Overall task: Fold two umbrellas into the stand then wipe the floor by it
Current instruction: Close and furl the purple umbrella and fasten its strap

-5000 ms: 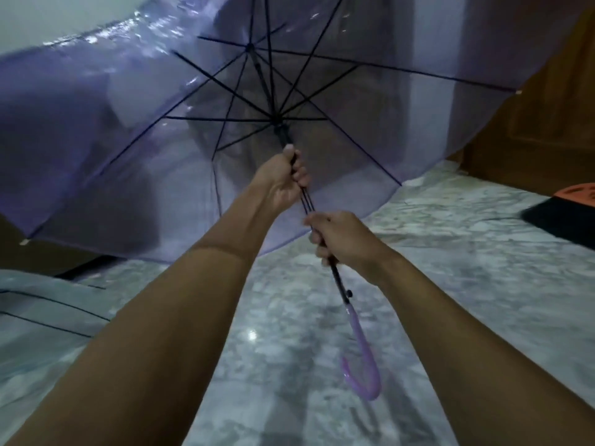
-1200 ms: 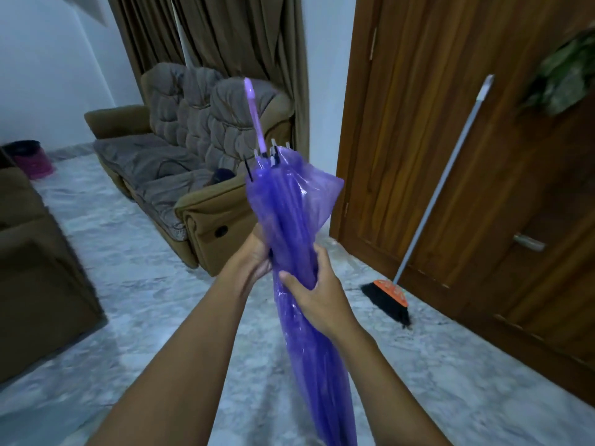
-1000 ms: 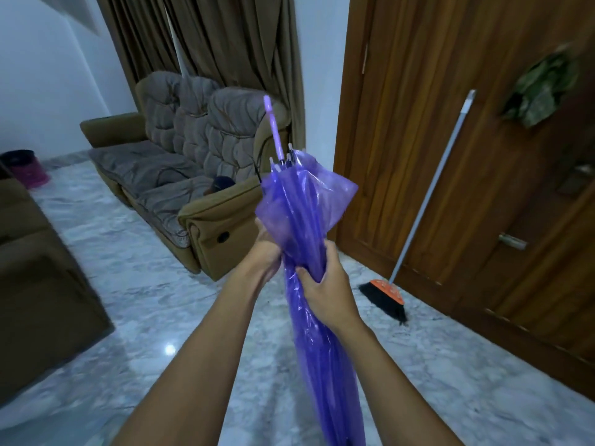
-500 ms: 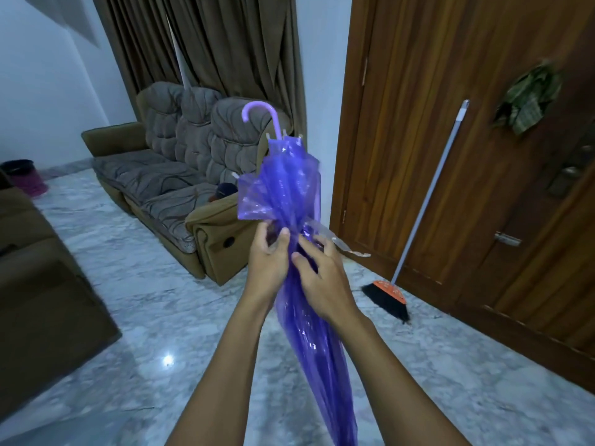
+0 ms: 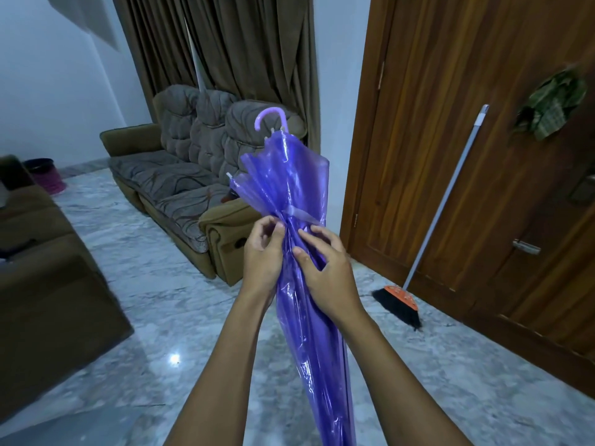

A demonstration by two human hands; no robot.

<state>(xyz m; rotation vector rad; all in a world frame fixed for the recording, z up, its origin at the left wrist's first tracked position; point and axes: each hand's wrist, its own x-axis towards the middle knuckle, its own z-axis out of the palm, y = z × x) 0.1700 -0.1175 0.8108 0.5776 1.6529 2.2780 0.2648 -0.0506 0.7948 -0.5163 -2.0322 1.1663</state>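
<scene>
A folded, see-through purple umbrella (image 5: 289, 181) stands upright in front of me, curved handle at the top, tip running out of the frame's bottom edge. Its closure strap (image 5: 301, 216) is wrapped around the gathered canopy. My left hand (image 5: 262, 252) pinches the strap's end at the canopy's left side. My right hand (image 5: 325, 272) grips the bunched canopy just below the strap. No umbrella stand or second umbrella is in view.
A grey-brown sofa (image 5: 180, 175) stands behind the umbrella, with curtains (image 5: 225, 43) above it. A broom (image 5: 418, 268) leans on the wooden door (image 5: 467, 156) at the right. A dark sofa (image 5: 48, 268) is at the left, a pink bin (image 5: 46, 175) beyond. The floor (image 5: 161, 300) is marble.
Five seconds ago the umbrella was open; it now is folded and turned handle-up. In the last second the strap came around the canopy and my left hand pinched its end.
</scene>
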